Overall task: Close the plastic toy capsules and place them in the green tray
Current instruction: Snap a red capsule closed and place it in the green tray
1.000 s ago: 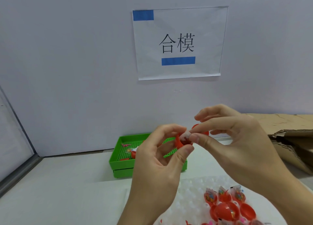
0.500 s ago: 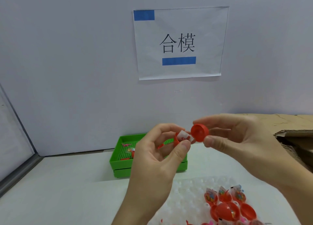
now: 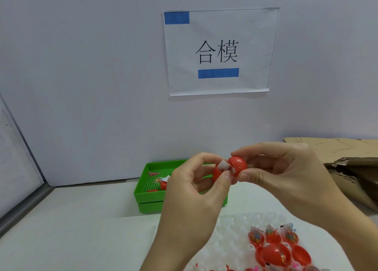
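Up in front of the person, above the bench (image 3: 71,230), a red capsule is coming together: the left hand (image 3: 196,191) pinches the lower half (image 3: 216,173) between thumb and curled fingers, and the right hand (image 3: 286,172) pinches the cap (image 3: 238,165) by its rounded dome, tipped over the lower half with the seam not yet shut. A scrap of white wrapper (image 3: 224,166) pokes out between the two halves and looks likely to get trapped unless it is tucked in first. These shells seem light, thin and glossy, stiff enough to snap but probably slippery under a hard squeeze, so holding each half by its dome and pressing straight together seems best. The green tray (image 3: 143,195) waits just behind the hands against the pale wall, holding a few small bits and a red piece. More open red capsules (image 3: 276,250) sit in a clear blister sheet (image 3: 229,234) near the bottom right. A paper sign (image 3: 218,52) hangs on the wall, and torn cardboard (image 3: 351,168) lies at the right.
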Demonstrator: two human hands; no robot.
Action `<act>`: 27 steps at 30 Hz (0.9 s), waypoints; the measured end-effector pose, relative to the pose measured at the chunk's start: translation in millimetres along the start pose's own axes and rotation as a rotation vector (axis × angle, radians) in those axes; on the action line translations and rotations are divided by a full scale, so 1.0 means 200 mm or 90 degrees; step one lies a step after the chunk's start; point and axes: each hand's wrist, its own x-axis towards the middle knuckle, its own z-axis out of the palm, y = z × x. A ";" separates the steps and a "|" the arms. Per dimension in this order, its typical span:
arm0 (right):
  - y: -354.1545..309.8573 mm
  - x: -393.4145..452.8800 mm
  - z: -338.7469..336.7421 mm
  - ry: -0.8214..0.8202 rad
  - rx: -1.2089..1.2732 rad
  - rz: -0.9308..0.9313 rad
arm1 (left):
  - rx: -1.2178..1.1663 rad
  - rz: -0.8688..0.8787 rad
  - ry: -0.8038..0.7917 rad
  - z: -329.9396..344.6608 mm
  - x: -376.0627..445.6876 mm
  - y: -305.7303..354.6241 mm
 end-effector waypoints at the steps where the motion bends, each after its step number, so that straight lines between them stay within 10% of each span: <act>1: 0.00 0.00 0.00 0.001 0.003 -0.001 | -0.002 0.002 -0.001 0.00 0.00 0.00; 27: 0.00 0.00 0.01 -0.025 -0.043 -0.011 | 0.072 0.003 -0.034 -0.05 0.01 0.02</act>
